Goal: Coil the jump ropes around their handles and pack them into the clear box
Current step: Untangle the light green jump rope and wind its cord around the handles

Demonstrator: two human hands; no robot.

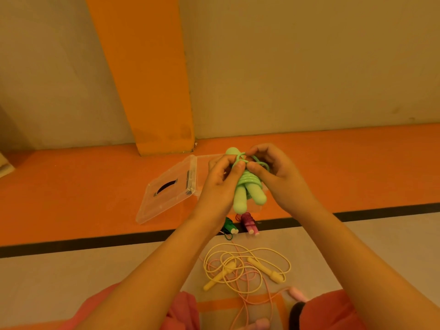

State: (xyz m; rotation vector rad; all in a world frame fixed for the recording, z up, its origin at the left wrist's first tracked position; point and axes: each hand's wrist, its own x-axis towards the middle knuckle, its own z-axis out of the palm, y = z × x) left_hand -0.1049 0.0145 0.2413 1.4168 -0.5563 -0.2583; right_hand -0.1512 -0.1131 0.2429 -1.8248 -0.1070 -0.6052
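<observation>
Lap: pink clothing (183,313) is showing along the bottom edge of the frame.
Pink rope (297,293): it is lying loose on the grey floor (71,270) at bottom centre, its cord crossing the yellow one.
Yellow rope (217,277): it is sprawling uncoiled just beyond, both handles lying inside its loops.
Dark green rope (229,226): it is lying coiled at the black line, just beside a coiled red and pink rope (248,223).
Left hand (220,184): its grip is pinching a loop of the light green rope (250,182) at mid frame.
Right hand (277,177): its grip is curling round the same rope's loose loops, thumb nearly meeting the left thumb.
Light green rope: it is being held above the floor, cord wound round both handles, handle ends pointing down.
Clear box (166,198): it is lying open on the orange strip, left of the hands and partly hidden behind them.
Backdrop: a beige wall with an orange pillar (147,79) is filling the upper frame.
</observation>
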